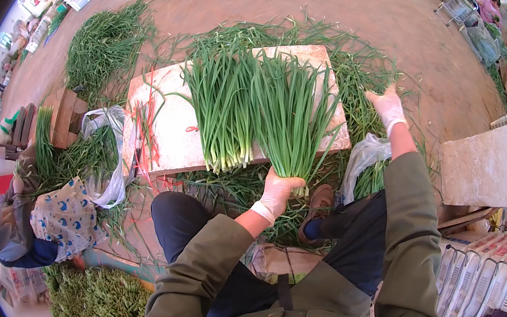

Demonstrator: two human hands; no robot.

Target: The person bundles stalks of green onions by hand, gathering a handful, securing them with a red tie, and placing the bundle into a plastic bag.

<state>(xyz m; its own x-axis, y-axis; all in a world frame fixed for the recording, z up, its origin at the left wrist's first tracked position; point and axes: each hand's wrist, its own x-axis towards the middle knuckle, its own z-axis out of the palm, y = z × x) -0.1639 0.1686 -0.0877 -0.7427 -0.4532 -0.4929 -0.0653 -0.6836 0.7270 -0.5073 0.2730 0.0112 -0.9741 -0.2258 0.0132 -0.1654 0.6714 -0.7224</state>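
Note:
My left hand [276, 192], in a thin pale glove, is closed around the pale stem ends of a bunch of green garlic chives [289, 115]. The leaves fan out away from me over a low white board [180, 128]. Directly left of it, touching, lies a second bunch of chives [226, 111], its whitish ends at the board's near edge. My right hand [388, 107], also gloved and slightly blurred, reaches out past the board's right side, above loose leaves [361, 86]. Its thumb stands apart from the fingers, and I see nothing held in it.
Red ties [146, 136] and a knife [136, 156] lie at the board's left. Clear plastic bags [369, 150] with greens flank my legs. A leaf heap [104, 45] covers floor ahead left. Another person [17, 213] sits left. White crates [484, 283] stand right.

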